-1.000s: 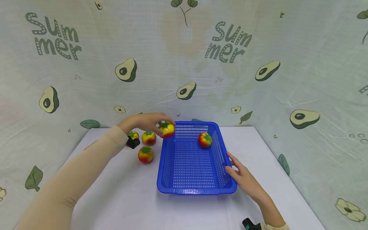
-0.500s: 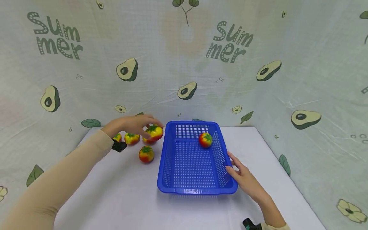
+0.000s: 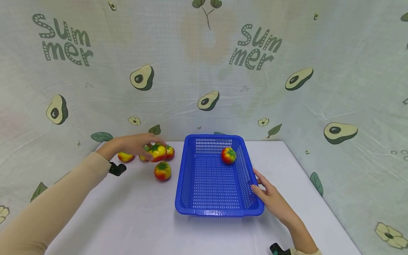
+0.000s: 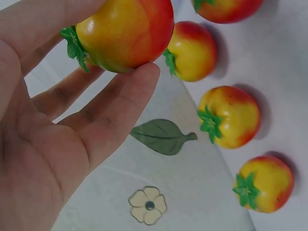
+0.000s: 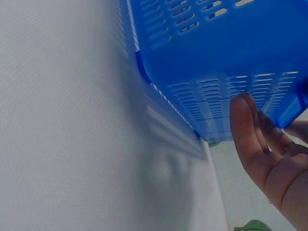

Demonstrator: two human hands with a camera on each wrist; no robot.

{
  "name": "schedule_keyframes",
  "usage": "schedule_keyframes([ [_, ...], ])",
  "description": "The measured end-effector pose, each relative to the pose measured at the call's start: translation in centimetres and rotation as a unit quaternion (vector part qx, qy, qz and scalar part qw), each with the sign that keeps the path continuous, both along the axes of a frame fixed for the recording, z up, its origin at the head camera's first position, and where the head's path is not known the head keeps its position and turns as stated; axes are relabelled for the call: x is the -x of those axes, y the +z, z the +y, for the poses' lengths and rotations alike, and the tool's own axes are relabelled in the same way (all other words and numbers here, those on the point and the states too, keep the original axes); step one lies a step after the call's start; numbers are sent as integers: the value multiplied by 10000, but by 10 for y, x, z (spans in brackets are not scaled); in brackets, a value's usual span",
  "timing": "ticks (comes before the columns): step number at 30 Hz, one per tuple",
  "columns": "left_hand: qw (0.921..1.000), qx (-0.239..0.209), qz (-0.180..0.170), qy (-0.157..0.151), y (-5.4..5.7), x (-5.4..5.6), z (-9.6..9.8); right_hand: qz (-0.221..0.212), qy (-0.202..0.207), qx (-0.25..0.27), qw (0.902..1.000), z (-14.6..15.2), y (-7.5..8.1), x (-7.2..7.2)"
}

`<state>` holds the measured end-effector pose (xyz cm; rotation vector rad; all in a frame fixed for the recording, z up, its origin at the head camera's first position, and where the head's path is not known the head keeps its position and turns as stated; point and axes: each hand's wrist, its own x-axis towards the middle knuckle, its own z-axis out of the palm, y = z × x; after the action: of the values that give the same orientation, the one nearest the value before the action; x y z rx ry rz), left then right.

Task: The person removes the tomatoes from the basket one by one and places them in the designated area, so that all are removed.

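My left hand [image 3: 138, 144] holds a red-and-yellow tomato [image 4: 130, 33] with a green star-shaped calyx, fingers and thumb around its sides. In the head view this hand hovers at the back left, overlapping other tomatoes of the same kind. One tomato [image 3: 163, 171] sits just in front of it, another [image 3: 170, 152] to its right and a third [image 3: 126, 157] under the wrist. My right hand [image 3: 271, 198] grips the right rim of a blue perforated basket [image 3: 220, 212], fingers against the outer wall in the right wrist view. Inside the basket lies one tomato [image 3: 228, 156] near the back right.
A white tabletop [image 3: 137, 219] carries everything. Behind and beside it hangs a pale cloth [image 3: 178, 113] printed with avocados, leaves and lettering. In the left wrist view, tomatoes stand in a row along the table edge, among them one [image 4: 264, 185] at the end.
My left hand has carried its tomato leftward, from beside the basket's left rim to over the other tomatoes. The right hand and the basket stay in place.
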<state>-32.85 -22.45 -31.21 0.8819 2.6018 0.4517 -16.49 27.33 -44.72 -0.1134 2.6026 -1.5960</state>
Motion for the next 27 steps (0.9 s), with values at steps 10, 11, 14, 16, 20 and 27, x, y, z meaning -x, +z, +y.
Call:
schedule_keyframes([
  [10,9997,-45,-179,156,-17,-3,-34,11,15,21,10000,-1,1,0],
  [11,9995,-36,-218,233,-19,-4,-37,9,18,18,10000,-1,1,0],
  [14,9990,34,-243,365,-26,-4,-45,3,25,30,10000,0,1,0],
  [16,9986,67,-297,443,-31,-4,-49,5,21,20,10000,0,0,-1],
  [20,9968,-30,-547,587,-42,-4,-55,12,11,-10,10000,1,0,-1],
  [27,9961,64,-649,592,-59,-4,-64,48,85,77,9999,1,0,0],
])
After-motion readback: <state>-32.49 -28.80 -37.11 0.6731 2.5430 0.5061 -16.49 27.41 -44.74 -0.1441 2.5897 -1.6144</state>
